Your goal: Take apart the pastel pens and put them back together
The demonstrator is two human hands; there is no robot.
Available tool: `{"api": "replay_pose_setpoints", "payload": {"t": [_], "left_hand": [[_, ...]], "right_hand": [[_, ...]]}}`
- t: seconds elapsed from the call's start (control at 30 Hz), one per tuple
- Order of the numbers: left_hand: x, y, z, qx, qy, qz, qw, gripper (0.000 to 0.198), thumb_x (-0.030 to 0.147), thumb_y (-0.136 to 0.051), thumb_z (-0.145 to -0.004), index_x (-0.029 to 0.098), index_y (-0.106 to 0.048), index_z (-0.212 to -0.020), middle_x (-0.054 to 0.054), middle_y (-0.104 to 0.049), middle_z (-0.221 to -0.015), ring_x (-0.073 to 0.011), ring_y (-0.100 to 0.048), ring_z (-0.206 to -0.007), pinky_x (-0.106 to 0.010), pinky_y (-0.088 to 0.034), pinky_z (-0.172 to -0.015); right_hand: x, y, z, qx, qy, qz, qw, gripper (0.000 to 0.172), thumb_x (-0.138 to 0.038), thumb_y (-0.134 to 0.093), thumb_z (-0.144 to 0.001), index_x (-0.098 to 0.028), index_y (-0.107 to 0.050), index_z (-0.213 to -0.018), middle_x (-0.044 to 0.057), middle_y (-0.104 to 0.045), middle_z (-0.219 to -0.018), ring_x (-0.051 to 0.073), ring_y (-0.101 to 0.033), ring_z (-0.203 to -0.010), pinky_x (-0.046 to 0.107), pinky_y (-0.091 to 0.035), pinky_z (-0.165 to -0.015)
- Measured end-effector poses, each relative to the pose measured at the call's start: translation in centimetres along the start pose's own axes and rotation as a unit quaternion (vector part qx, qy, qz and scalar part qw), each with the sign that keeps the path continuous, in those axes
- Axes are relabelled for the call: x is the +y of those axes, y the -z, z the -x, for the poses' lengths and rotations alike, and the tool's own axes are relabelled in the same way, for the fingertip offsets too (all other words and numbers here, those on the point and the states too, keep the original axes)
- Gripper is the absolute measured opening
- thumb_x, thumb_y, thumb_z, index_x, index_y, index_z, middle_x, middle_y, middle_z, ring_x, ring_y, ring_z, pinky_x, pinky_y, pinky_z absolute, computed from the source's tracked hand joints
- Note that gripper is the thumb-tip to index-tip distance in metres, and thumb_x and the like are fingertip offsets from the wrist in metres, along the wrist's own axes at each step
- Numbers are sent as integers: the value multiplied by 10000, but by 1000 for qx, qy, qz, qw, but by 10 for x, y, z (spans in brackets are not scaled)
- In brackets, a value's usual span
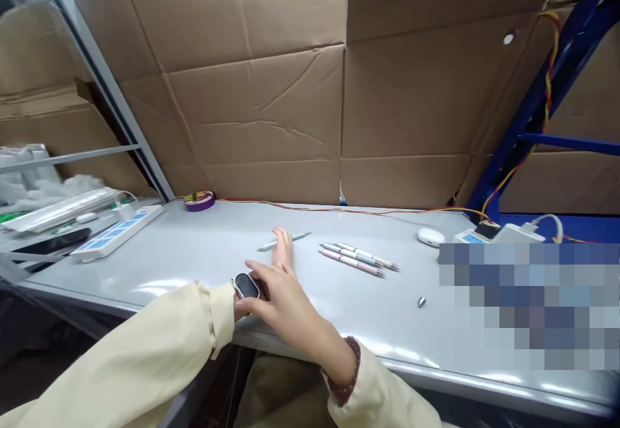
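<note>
My left hand (283,250) reaches over the table with its visible fingers stretched out, across a pale green pen (301,235); whether they touch it I cannot tell. A smartwatch (247,286) with a dark face sits on my left wrist. My right hand (285,295) crosses over and hides part of the left one. Its thumb and forefinger grip the watch from both sides. Right of the hands lie a pink-and-white pen (351,263), a blue-and-white pen (356,255) and a cream pen (371,255), side by side. A small metal pen tip (421,302) lies apart, further right.
A white power strip (121,231) and a purple tape roll (199,201) are at the left. A white earbud case (431,237) and plugged-in adapters (517,234) sit at the right. Red and yellow wires run along the cardboard wall (271,105). The lower right is pixelated.
</note>
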State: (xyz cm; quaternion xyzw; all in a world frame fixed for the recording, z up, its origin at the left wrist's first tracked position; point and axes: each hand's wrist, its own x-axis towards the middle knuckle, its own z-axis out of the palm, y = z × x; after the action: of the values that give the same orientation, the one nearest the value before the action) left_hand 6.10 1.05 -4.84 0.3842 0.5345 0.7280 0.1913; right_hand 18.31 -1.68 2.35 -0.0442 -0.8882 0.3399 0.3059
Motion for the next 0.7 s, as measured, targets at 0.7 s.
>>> {"api": "replay_pose_setpoints", "payload": {"t": [0.7], "left_hand": [[59,56,16,-188,-77,-675,709,108,178,-428,-903,164,-530,-869,-107,-539,-905,-278,-491,-872,-398,-389,-789]], "right_hand": [[62,133,126,46,-194,434,878,477,-457,-540,-757,-262,-517,-1191,130,-572,-1155,343,-557,-989,452,-473,-724]]}}
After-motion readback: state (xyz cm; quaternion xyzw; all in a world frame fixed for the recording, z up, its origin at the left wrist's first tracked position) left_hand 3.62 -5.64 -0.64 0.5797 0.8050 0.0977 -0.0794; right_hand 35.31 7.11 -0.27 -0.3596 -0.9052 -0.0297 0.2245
